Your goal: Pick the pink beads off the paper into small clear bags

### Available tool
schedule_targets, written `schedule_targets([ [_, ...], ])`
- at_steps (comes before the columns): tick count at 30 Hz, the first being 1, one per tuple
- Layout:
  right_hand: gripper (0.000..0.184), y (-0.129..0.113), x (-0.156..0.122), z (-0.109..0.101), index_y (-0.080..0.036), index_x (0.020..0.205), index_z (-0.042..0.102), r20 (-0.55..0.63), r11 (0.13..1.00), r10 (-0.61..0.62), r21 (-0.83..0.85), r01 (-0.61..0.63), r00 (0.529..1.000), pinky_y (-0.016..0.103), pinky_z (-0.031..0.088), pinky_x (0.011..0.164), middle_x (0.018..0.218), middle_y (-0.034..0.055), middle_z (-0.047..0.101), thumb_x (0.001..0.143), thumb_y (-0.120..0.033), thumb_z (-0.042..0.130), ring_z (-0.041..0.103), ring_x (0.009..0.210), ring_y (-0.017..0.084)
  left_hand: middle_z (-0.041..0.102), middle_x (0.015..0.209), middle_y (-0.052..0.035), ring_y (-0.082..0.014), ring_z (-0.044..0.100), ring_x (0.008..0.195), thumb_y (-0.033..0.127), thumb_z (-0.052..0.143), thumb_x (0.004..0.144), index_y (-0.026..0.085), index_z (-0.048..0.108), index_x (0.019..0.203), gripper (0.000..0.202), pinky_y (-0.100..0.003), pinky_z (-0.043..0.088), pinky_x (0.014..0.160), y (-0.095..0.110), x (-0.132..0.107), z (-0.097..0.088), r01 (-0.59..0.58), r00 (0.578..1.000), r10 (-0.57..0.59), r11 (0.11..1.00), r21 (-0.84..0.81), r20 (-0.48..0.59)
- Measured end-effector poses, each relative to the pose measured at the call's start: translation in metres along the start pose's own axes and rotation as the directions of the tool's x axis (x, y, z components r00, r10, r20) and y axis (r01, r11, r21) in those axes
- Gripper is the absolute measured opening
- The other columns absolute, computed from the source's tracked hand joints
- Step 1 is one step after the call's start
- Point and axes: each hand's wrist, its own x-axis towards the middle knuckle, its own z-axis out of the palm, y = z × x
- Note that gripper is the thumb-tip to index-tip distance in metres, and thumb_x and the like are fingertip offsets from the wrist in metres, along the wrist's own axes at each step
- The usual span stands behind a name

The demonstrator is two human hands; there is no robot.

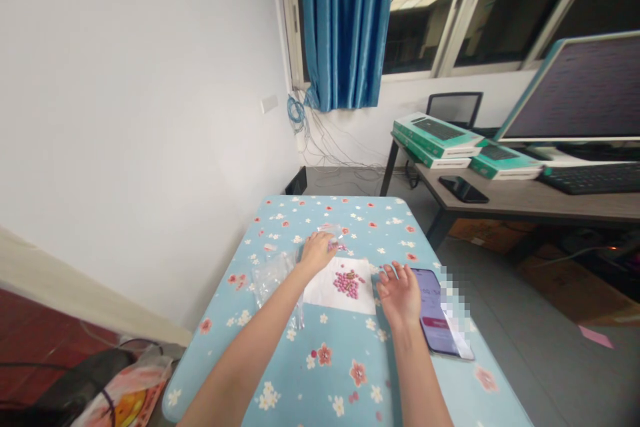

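My left hand (316, 253) is curled, its fingers closed on the edge of a clear plastic bag (273, 277) that spreads over the cloth to the left. Just below that hand lies a white paper sheet (320, 290) holding a heap of small pink beads (347, 283). My right hand (400, 293) rests open with its fingers spread, beside the paper and partly over a smartphone (435, 313) with a lit screen. A few beads lie near the top of the paper. All of this sits on a table with a blue floral cloth (300, 373).
A white wall runs along the table's left side. Beyond its right side, a grey desk (525, 203) holds a monitor (575, 90), a keyboard (595, 179), a dark phone (463, 189) and green boxes (435, 137). Grey floor lies between the table and desk.
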Motion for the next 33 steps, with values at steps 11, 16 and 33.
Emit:
schedule_targets([
  [11,0.027,0.005,0.000,0.007,-0.021,0.083,0.056,0.012,0.996,0.068,0.061,-0.069,0.998,0.014,0.031,0.036,0.068,-0.0058,0.058,0.064,-0.037,0.068,0.050,0.050,0.006,0.068,0.098,-0.0076,-0.0257,0.056,0.100,0.027,0.054,0.085,0.020,0.067,0.091,0.016,-0.041,0.036,0.092,0.003,-0.005,0.003,0.039,0.999,-0.042,0.991,-0.126,-0.021],
  [16,0.028,0.007,-0.002,0.011,-0.021,0.082,0.056,-0.015,0.998,0.013,-0.058,-0.014,1.000,0.014,0.031,0.037,0.068,-0.0054,0.057,0.063,-0.038,0.067,0.048,0.050,0.006,0.069,0.096,-0.0068,-0.0235,0.059,0.096,0.026,0.057,0.082,0.020,0.067,0.088,0.013,-0.038,0.039,0.091,0.009,-0.009,-0.012,0.078,0.979,-0.140,0.929,-0.362,-0.147],
  [33,0.033,0.018,-0.029,0.017,-0.018,0.086,0.059,0.307,0.381,-0.229,-0.845,0.375,0.924,0.025,0.041,0.052,0.077,0.0039,0.062,0.075,-0.048,0.055,0.053,0.057,0.014,0.070,0.084,-0.0074,-0.0160,0.065,0.076,0.048,0.066,0.070,0.015,0.065,0.089,0.039,-0.025,0.048,0.069,0.012,-0.052,-0.039,0.116,0.820,-0.558,0.380,-0.918,-0.127],
])
